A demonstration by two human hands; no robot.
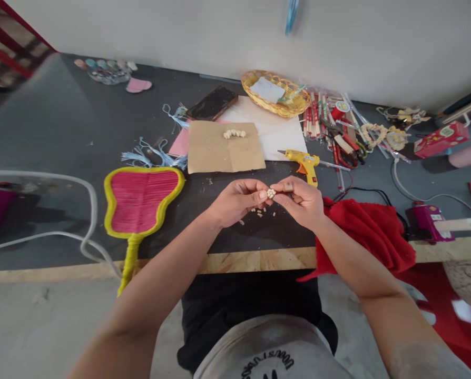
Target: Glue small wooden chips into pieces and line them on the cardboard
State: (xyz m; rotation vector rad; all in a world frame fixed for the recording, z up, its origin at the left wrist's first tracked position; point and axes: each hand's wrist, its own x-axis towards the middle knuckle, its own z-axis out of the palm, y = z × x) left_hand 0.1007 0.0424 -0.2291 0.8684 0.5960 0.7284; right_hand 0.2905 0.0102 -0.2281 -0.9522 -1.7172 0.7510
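Observation:
Between my two hands is a small cream-coloured cluster of little pieces (271,193), flower-like in outline. My left hand (241,200) pinches it from the left with thumb and fingers. From the right, my right hand (301,200) grips its other side, fingers closed. Several loose cream bits (259,212) lie on the dark table just below the hands. Beyond them, a curved row of similar cream pieces (234,134) rests on a brown sheet of card (207,152). A yellow glue gun (307,164) lies just past my right hand.
A pink fan-shaped piece with yellow edging (143,202) lies left, beside a grey cable (91,210). Red cloth (365,229) hangs over the front edge at right. Behind are a phone (212,103), a wicker basket (275,108), pliers (344,145) and wrapped chopsticks (314,116).

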